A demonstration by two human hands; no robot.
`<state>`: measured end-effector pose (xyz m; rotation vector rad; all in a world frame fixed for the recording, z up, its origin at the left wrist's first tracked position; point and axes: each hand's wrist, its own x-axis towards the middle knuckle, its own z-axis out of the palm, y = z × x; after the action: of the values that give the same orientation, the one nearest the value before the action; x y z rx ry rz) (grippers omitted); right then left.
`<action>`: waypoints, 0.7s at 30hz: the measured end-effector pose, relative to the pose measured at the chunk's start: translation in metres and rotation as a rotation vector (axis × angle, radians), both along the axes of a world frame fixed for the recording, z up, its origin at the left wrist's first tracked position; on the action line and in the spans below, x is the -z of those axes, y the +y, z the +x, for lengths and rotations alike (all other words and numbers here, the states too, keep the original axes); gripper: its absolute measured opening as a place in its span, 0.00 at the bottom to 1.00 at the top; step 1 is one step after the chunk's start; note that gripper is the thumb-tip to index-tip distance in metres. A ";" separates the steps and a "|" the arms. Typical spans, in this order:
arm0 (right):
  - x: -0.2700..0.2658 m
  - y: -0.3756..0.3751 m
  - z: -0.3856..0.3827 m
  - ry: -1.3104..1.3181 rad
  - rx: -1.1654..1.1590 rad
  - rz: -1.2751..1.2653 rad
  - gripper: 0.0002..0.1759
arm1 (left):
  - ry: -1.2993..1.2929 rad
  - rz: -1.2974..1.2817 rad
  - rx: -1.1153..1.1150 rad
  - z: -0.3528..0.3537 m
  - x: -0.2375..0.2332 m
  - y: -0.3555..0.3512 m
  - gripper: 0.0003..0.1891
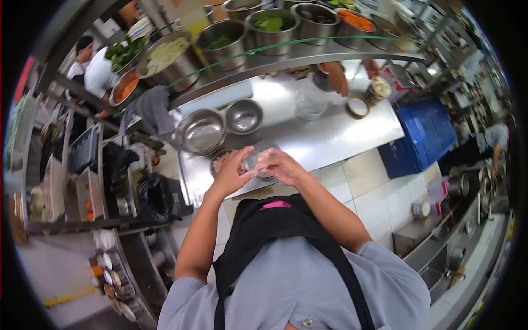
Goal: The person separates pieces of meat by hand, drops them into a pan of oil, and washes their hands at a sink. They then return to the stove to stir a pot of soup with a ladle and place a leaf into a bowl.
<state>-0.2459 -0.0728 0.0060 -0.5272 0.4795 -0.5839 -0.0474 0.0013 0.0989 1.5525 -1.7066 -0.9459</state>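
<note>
Container (251,160), between left hand (233,171) and right hand (279,166)

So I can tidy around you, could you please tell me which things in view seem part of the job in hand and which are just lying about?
Apparently in use:
clear thing between left hand and right hand
pinkish pieces beside the left hand

Apparently lying about:
large bowl
small bowl
grey cloth
blue bin

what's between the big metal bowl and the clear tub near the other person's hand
In the head view, a smaller metal bowl, then bare counter up to the clear tub.
</note>
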 end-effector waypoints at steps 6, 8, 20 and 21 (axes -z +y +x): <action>-0.007 0.001 -0.001 0.139 0.005 -0.063 0.09 | -0.033 -0.102 0.042 -0.023 0.011 -0.013 0.17; -0.003 -0.001 -0.003 0.196 -0.056 -0.085 0.10 | -0.052 -0.160 -0.035 -0.020 0.016 -0.013 0.09; -0.027 -0.003 -0.002 0.112 0.166 0.025 0.08 | 0.727 0.200 -0.168 -0.008 0.044 -0.017 0.05; -0.026 -0.003 -0.001 0.065 0.192 0.069 0.09 | 0.811 0.223 -0.181 -0.008 0.044 -0.016 0.05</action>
<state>-0.2471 -0.0755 0.0325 -0.4382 0.6140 -0.7326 -0.0555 -0.0144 0.0553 1.1703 -0.8999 -1.4460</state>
